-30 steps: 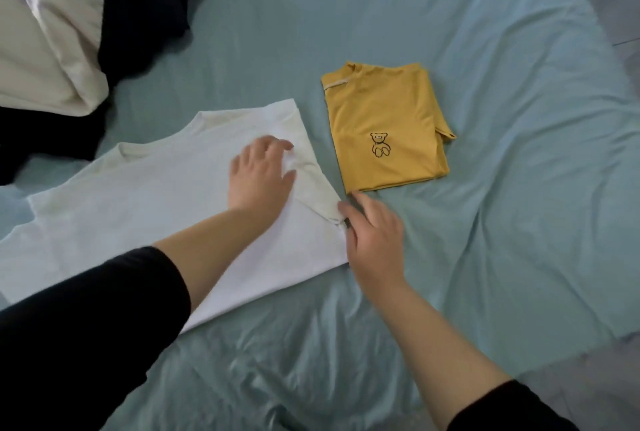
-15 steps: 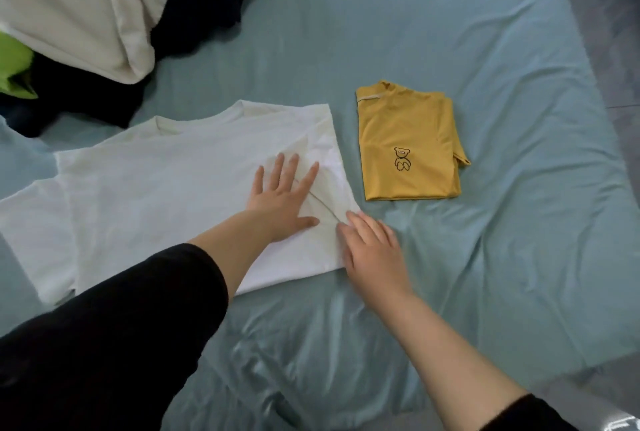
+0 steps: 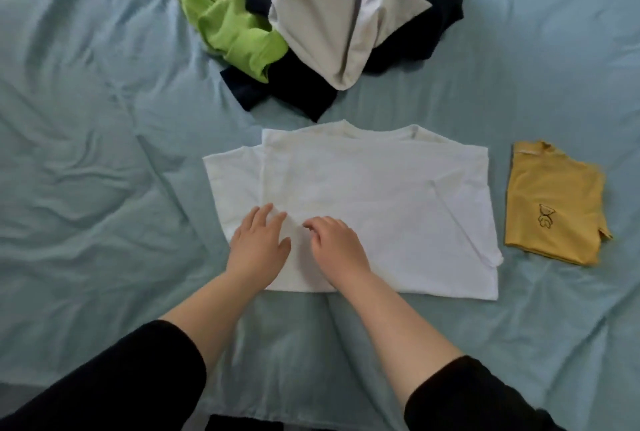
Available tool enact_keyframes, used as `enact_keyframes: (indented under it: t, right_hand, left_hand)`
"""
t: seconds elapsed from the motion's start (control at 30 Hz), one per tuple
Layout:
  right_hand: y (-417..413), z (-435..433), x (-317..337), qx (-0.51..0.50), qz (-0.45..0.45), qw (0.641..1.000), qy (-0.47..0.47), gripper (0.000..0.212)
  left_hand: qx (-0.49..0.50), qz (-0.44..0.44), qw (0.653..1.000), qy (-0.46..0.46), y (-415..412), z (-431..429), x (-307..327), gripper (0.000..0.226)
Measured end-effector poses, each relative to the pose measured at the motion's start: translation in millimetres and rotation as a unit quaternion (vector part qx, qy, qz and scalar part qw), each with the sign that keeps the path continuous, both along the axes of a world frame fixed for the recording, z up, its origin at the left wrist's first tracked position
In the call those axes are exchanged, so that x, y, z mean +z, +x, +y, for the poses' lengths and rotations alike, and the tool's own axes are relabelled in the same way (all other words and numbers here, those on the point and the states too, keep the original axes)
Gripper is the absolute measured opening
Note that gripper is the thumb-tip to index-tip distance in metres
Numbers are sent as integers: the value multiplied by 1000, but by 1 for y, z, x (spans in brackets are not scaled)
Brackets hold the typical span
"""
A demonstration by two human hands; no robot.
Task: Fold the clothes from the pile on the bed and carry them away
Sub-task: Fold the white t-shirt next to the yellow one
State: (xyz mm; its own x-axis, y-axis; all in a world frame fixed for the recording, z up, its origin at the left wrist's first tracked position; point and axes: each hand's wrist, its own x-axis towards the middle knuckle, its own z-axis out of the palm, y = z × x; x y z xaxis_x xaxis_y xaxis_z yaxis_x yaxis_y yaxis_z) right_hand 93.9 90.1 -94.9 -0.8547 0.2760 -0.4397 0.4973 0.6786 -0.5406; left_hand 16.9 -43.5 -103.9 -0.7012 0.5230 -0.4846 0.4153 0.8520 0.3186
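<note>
The white T-shirt (image 3: 363, 195) lies partly folded on the bed (image 3: 86, 153), just near of the pile (image 3: 346, 14). The left hand (image 3: 259, 247) rests flat on it, fingers straight. The right hand (image 3: 339, 250) curls its fingers on the cloth; whether they pinch it, I cannot tell. 1 folded yellow shirt (image 3: 554, 202) lies to the right.

Sheet (image 3: 104, 170): pale blue-green, spread out and filling nearly the whole view.
Creases (image 3: 69, 139): soft folds, heaviest at left and near edge.
Dark strip (image 3: 242, 424): black patch at bottom edge, below the sheet; unidentifiable.
</note>
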Motion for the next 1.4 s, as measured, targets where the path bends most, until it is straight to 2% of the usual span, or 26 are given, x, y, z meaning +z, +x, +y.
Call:
enact_keyframes:
  t: [0.07,0.13,0.23,0.3,0.33,0.37,0.43,0.57,0.63,0.73,0.77,0.83,0.9,0.93,1.0,1.07,1.13,1.23,1.3,1.4]
  right_hand:
    - [-28,-20,2,-31,2,999,-44,35]
    - [-54,-35,2,-96,10,991,-90,33]
    - [-88,-47,-2,-206,13,969,-135,30]
    - [-103,-51,-7,-279,0,943,-184,28]
    - [-108,-52,-10,-305,-9,931,-202,26]
    - [-112,-51,-14,-323,-18,922,-213,25]
    - [-118,-46,-19,-344,-37,912,-223,26]
    - [-125,-35,-20,-362,-72,889,-271,21]
    - [-127,-28,-19,-343,-99,887,-292,37]
    - [-126,-11,-20,-288,-124,887,-338,65]
    - [-125,-7,-19,-270,-132,888,-349,66]
    - [-122,-2,-19,-228,-130,899,-350,54]
    - [-123,-6,-20,-192,-94,934,-287,34]
    - [-124,-11,-20,-173,-70,955,-232,35]
    - [-127,-19,-18,-106,-27,988,-114,52]
    - [-128,-25,-17,-57,-5,997,-55,62]
    - [-130,-27,-16,-52,-17,998,-27,66]
    - [-133,-26,-15,4,-75,993,93,74]
    - [-137,-25,-15,23,-103,988,114,63]
    - [-145,-21,-17,18,-106,991,82,42]
  left_hand:
    - [78,-5,997,15,-14,-18,2,61]
    - [219,-22,975,44,-27,-29,2,72]
    - [428,-85,891,127,-49,-37,-5,71]
    - [519,-149,816,206,-61,-37,-8,62]
    - [544,-173,789,226,-67,-37,-8,57]
    - [555,-190,776,232,-71,-37,-9,51]
    - [545,-215,774,241,-77,-36,-10,40]
    - [457,-306,763,338,-77,-31,-2,24]
    - [431,-358,749,352,-74,-24,2,15]
    - [424,-457,703,340,-65,-11,6,16]
    - [417,-477,700,329,-62,-8,4,16]
    - [413,-487,700,320,-56,-3,2,26]
    - [419,-477,702,323,-52,-1,-2,43]
    - [419,-474,703,324,-51,-2,-4,49]
    - [418,-470,704,329,-48,-4,-7,52]
    - [415,-462,711,330,-47,-7,-10,51]
    - [392,-454,735,317,-48,-8,-11,47]
    - [343,-438,781,284,-46,-7,-11,37]
    - [314,-425,806,267,-44,-5,-11,37]
    - [273,-398,837,258,-42,-3,-9,42]
